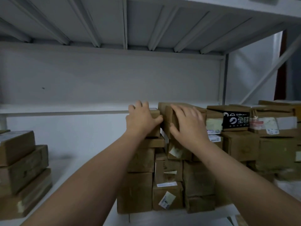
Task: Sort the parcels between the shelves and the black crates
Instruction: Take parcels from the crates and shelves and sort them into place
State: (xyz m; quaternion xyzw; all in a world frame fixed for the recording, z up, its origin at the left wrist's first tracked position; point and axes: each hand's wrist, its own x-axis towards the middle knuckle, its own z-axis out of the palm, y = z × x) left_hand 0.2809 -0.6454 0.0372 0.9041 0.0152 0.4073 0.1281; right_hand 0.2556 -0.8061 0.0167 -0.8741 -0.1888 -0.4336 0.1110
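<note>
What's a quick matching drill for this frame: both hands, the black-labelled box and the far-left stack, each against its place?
Things
1. left hand
2. right hand
3. black-labelled box
4. brown-box stack

Places
A. far left of the shelf, apart from the main pile
B. on the tilted box atop the pile
C. top row, right of both hands
D. on the small box at the pile's upper left

Pairs: 1-D, 2-B, 3-C, 4-A.
</note>
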